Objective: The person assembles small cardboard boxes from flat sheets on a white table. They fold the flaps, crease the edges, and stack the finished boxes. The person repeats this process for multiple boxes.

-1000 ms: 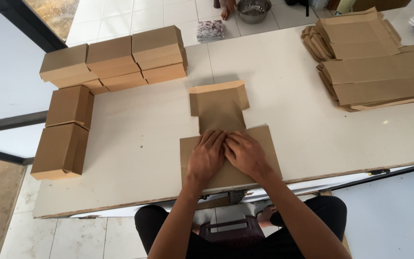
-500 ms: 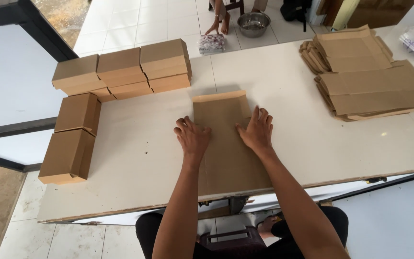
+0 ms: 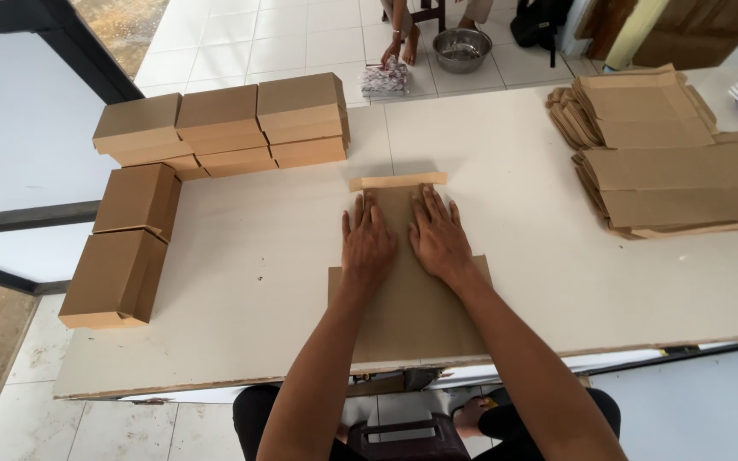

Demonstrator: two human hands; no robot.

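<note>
A flat brown cardboard blank (image 3: 412, 316) lies in the middle of the white surface (image 3: 241, 290), its near part reaching almost to the near edge, its far end folded up into a narrow raised flap (image 3: 398, 181). Both hands rest on it, palms down and fingers spread flat, gripping nothing: the left hand (image 3: 366, 243) on the left half of the narrower far panel, the right hand (image 3: 440, 237) just beside it on the right half, fingertips pointing toward the flap.

To press such a fold well, the palms should probably stay flat and level, the weight spread evenly on both sides so the panel does not skew, and the fingertips kept close behind the crease so that it forms straight across the full width.

To the far left, finished closed boxes (image 3: 219, 124) stand in a two-layer row, and two more boxes (image 3: 125, 239) sit along the left edge, one nearer than the other. At the far right lies a stack of unfolded cardboard blanks (image 3: 668, 162), well apart from the hands. Beyond the surface, on the tiled floor, are a metal bowl (image 3: 461, 47) and a small patterned packet (image 3: 384, 78), with another person's hand touching it.
</note>
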